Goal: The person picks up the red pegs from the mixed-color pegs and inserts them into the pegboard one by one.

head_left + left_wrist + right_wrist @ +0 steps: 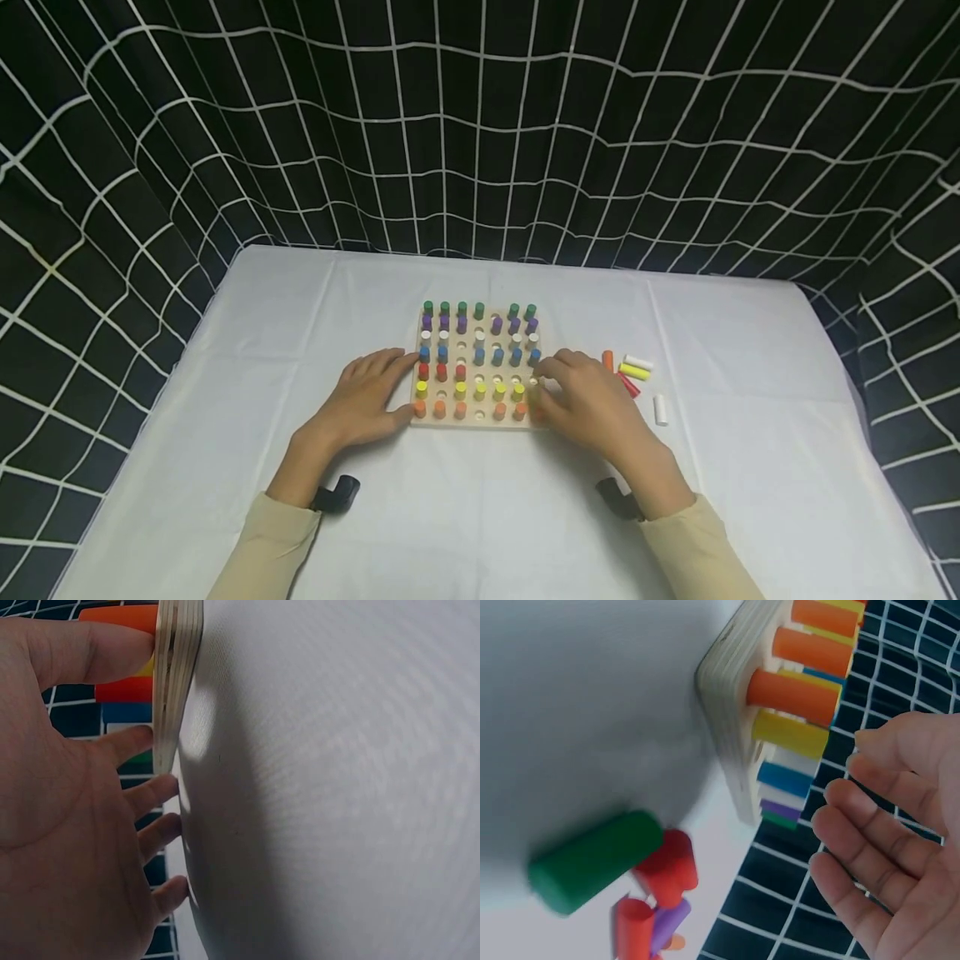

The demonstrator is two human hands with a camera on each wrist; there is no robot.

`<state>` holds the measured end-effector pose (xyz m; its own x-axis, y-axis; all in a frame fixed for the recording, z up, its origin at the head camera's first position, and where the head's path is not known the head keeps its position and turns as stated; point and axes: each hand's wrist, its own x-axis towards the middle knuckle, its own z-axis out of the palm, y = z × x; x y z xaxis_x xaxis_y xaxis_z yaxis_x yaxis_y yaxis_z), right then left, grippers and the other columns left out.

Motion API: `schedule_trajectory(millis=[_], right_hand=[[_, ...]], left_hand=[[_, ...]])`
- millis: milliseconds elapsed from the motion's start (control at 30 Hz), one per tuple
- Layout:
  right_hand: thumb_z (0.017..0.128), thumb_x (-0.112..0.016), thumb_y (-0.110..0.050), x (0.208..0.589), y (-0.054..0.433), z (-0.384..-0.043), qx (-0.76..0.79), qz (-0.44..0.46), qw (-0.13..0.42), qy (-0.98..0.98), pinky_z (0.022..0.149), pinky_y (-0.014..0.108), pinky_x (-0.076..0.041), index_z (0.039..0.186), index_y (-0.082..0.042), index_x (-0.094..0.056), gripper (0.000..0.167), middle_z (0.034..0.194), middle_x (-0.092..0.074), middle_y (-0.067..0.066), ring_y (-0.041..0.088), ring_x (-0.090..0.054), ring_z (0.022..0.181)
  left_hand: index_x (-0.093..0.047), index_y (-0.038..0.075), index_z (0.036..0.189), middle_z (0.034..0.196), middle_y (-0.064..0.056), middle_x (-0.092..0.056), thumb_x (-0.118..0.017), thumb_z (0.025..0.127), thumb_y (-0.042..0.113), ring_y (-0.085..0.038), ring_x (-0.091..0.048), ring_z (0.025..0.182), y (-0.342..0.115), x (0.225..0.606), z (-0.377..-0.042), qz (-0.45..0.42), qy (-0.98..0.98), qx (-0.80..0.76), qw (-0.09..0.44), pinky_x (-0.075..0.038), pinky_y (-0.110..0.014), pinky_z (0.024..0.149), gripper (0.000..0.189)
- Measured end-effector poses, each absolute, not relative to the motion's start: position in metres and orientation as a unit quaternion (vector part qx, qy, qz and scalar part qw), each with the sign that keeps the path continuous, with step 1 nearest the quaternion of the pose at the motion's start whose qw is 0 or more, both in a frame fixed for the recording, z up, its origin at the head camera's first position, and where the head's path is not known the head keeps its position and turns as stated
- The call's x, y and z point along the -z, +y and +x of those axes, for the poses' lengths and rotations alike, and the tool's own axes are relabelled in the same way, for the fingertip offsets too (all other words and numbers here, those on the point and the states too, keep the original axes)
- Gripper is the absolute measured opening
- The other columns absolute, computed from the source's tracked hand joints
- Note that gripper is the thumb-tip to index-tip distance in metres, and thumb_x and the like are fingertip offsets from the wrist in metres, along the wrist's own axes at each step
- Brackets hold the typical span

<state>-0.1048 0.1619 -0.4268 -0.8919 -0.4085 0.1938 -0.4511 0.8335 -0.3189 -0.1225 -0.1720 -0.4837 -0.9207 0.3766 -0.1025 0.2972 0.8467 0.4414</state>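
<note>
A wooden pegboard (450, 423) lies mid-table, with coloured pegs upright in rows: green at the back, then purple, white, blue, red, yellow and orange in front. Some holes between the pegs are bare. At the board's left side rests my left hand (356, 408), thumb (97, 651) and index fingertip against its edge (178, 675), the other fingers spread. My right hand (592, 400) is over the board's right side and hides part of it. In the right wrist view its fingers (855, 802) are loosely bent beside the orange peg (793, 696) and yellow peg (790, 733), holding nothing.
Loose pegs lie right of the board: an orange one (607, 360), a yellow one (634, 372), a red one (633, 388) and white ones (661, 410). A green peg (596, 861) shows near the right wrist. Black netted cloth (480, 125) rises behind the white-covered table (480, 517).
</note>
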Motion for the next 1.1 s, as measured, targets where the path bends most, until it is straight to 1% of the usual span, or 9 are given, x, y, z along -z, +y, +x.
schedule_trajectory(millis=[100, 200, 267, 333, 533, 733, 833, 1000, 1100], right_hand=[[0.095, -0.071, -0.017, 0.428, 0.17, -0.1, -0.185, 0.217, 0.066, -0.956, 0.085, 0.045, -0.061, 0.109, -0.008, -0.077, 0.018, 0.104, -0.076, 0.006, 0.026, -0.072, 0.099], [0.094, -0.071, -0.015, 0.43, 0.176, -0.097, -0.182, 0.208, 0.068, -0.959, 0.079, 0.041, -0.059, 0.109, -0.008, -0.077, 0.018, 0.1, -0.075, 0.005, 0.021, -0.069, 0.089], [0.094, -0.071, -0.013, 0.432, 0.181, -0.096, -0.178, 0.203, 0.069, -0.96, 0.072, 0.037, -0.056, 0.108, -0.008, -0.077, 0.017, 0.094, -0.073, 0.004, 0.017, -0.062, 0.081], [0.093, -0.071, -0.012, 0.436, 0.185, -0.095, -0.177, 0.199, 0.069, -0.961, 0.07, 0.035, -0.052, 0.109, -0.008, -0.077, 0.017, 0.092, -0.071, 0.004, 0.016, -0.057, 0.077], [0.093, -0.072, -0.012, 0.444, 0.196, -0.091, -0.179, 0.186, 0.068, -0.964, 0.074, 0.04, -0.054, 0.11, -0.007, -0.076, 0.018, 0.091, -0.072, 0.004, 0.018, -0.06, 0.08], [0.092, -0.075, -0.01, 0.446, 0.205, -0.089, -0.181, 0.179, 0.069, -0.965, 0.07, 0.036, -0.05, 0.106, -0.007, -0.077, 0.014, 0.084, -0.068, -0.001, 0.014, -0.055, 0.077], [0.092, -0.075, -0.011, 0.45, 0.207, -0.09, -0.181, 0.18, 0.071, -0.964, 0.068, 0.036, -0.049, 0.103, -0.007, -0.076, 0.012, 0.081, -0.065, -0.001, 0.016, -0.055, 0.077], [0.089, -0.078, -0.014, 0.457, 0.211, -0.089, -0.165, 0.17, 0.077, -0.969, 0.068, 0.039, -0.048, 0.101, -0.008, -0.076, 0.013, 0.082, -0.067, 0.001, 0.018, -0.058, 0.078], [0.087, -0.081, -0.014, 0.46, 0.213, -0.091, -0.156, 0.162, 0.085, -0.971, 0.066, 0.037, -0.045, 0.1, -0.008, -0.076, 0.015, 0.08, -0.067, 0.002, 0.017, -0.057, 0.074]], left_hand=[[-0.036, 0.019, 0.166, 0.17, -0.014, -0.038, -0.062, 0.096, 0.044, -0.039, -0.031, 0.161, -0.173, 0.484, -0.122, 0.177, 0.956, -0.213, 0.093, -0.02, -0.066, 0.132, 0.078], [-0.037, 0.02, 0.166, 0.17, -0.014, -0.038, -0.062, 0.095, 0.044, -0.039, -0.031, 0.16, -0.173, 0.484, -0.122, 0.176, 0.956, -0.214, 0.092, -0.021, -0.066, 0.132, 0.078], [-0.037, 0.02, 0.166, 0.169, -0.014, -0.039, -0.062, 0.095, 0.043, -0.039, -0.032, 0.16, -0.173, 0.484, -0.122, 0.175, 0.957, -0.214, 0.092, -0.021, -0.066, 0.132, 0.078], [-0.037, 0.02, 0.165, 0.169, -0.014, -0.039, -0.062, 0.095, 0.043, -0.039, -0.032, 0.16, -0.173, 0.483, -0.121, 0.175, 0.957, -0.214, 0.092, -0.021, -0.066, 0.131, 0.078], [-0.038, 0.019, 0.165, 0.169, -0.014, -0.039, -0.062, 0.095, 0.043, -0.04, -0.032, 0.16, -0.172, 0.482, -0.121, 0.175, 0.957, -0.215, 0.09, -0.021, -0.067, 0.131, 0.078], [-0.038, 0.02, 0.165, 0.17, -0.014, -0.038, -0.062, 0.095, 0.044, -0.04, -0.031, 0.16, -0.171, 0.482, -0.122, 0.179, 0.955, -0.217, 0.089, -0.021, -0.066, 0.131, 0.078], [-0.038, 0.02, 0.165, 0.17, -0.014, -0.039, -0.062, 0.095, 0.044, -0.039, -0.032, 0.16, -0.172, 0.482, -0.122, 0.178, 0.956, -0.215, 0.089, -0.021, -0.066, 0.131, 0.078], [-0.038, 0.02, 0.165, 0.17, -0.014, -0.039, -0.062, 0.095, 0.043, -0.04, -0.031, 0.16, -0.172, 0.483, -0.122, 0.177, 0.956, -0.214, 0.092, -0.021, -0.067, 0.131, 0.078], [-0.038, 0.02, 0.165, 0.17, -0.014, -0.038, -0.062, 0.095, 0.043, -0.039, -0.031, 0.16, -0.172, 0.483, -0.122, 0.175, 0.956, -0.215, 0.093, -0.021, -0.066, 0.131, 0.078]])
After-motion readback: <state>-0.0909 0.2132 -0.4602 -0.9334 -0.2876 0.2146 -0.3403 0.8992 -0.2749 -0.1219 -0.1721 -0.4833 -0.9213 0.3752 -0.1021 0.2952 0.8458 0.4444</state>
